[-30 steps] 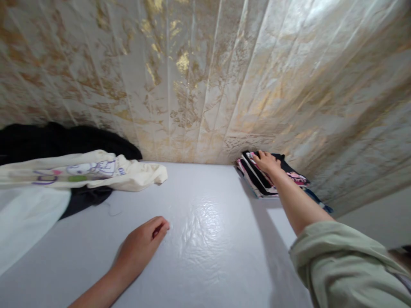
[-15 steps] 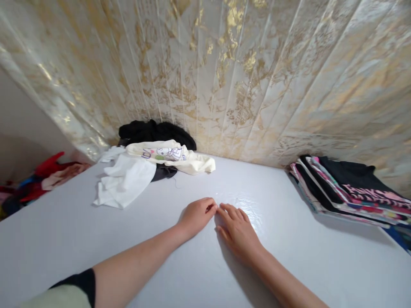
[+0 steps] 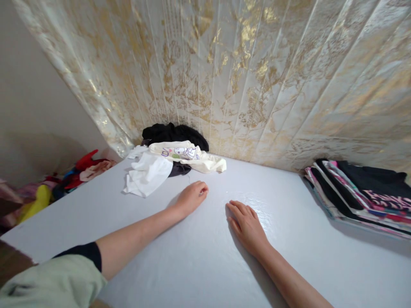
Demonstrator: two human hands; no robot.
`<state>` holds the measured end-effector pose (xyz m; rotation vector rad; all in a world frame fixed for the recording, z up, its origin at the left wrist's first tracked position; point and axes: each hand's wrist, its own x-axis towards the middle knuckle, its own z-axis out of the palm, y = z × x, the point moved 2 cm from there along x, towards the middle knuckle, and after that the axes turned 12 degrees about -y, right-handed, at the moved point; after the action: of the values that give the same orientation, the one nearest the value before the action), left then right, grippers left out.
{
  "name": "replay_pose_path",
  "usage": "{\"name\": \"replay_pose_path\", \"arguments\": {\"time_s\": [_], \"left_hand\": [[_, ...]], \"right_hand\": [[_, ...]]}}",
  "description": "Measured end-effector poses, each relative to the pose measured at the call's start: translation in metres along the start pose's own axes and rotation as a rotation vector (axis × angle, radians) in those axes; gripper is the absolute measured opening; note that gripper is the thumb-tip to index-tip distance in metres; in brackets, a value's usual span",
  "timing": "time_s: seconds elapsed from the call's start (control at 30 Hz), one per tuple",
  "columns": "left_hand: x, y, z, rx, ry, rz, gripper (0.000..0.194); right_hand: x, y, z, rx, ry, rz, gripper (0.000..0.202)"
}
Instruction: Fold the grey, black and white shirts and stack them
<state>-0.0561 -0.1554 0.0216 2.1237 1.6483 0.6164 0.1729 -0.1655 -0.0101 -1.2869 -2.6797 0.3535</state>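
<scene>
My left hand (image 3: 192, 199) is over the table, its fingers curled together in a loose fist. Whatever its fingers may hold is hidden or too small to make out. Just beyond it lie a white cloth garment (image 3: 148, 173) and a cream garment with a printed cartoon figure (image 3: 188, 154), both crumpled. Lower and to the right, my right hand (image 3: 246, 224) rests palm down on the white table (image 3: 199, 261), fingers stretched forward and holding nothing. The two hands are apart.
Black clothing (image 3: 175, 133) is heaped against the gold-patterned curtain (image 3: 237, 85). At the right stands a folded clothes stack (image 3: 362, 196), a black printed piece on top. Beyond the table's left edge lie colourful clothes (image 3: 80, 173), red and yellow among them.
My hands were together at the fingertips and have moved apart, the left one going left and away from me. The view has turned slightly left; the garments lie as before.
</scene>
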Motion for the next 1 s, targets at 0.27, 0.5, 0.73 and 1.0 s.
{"name": "replay_pose_path", "arguments": {"time_s": [0.27,0.5,0.73,1.0], "left_hand": [[-0.039,-0.113,-0.11,0.598,0.28,-0.645,0.031],[-0.058,-0.071,-0.091,0.161,0.302,-0.561,0.014],[-0.054,0.059,0.004,-0.419,-0.065,-0.094,0.026],[-0.053,0.108,0.061,-0.452,-0.591,0.083,0.022]], "right_hand": [[0.001,0.003,0.001,0.017,0.012,-0.017,0.038],[0.002,0.007,0.003,0.044,0.032,-0.03,0.038],[0.0,0.003,-0.005,0.39,0.016,-0.085,0.039],[-0.007,-0.005,-0.021,0.704,-0.15,-0.063,0.045]]}}
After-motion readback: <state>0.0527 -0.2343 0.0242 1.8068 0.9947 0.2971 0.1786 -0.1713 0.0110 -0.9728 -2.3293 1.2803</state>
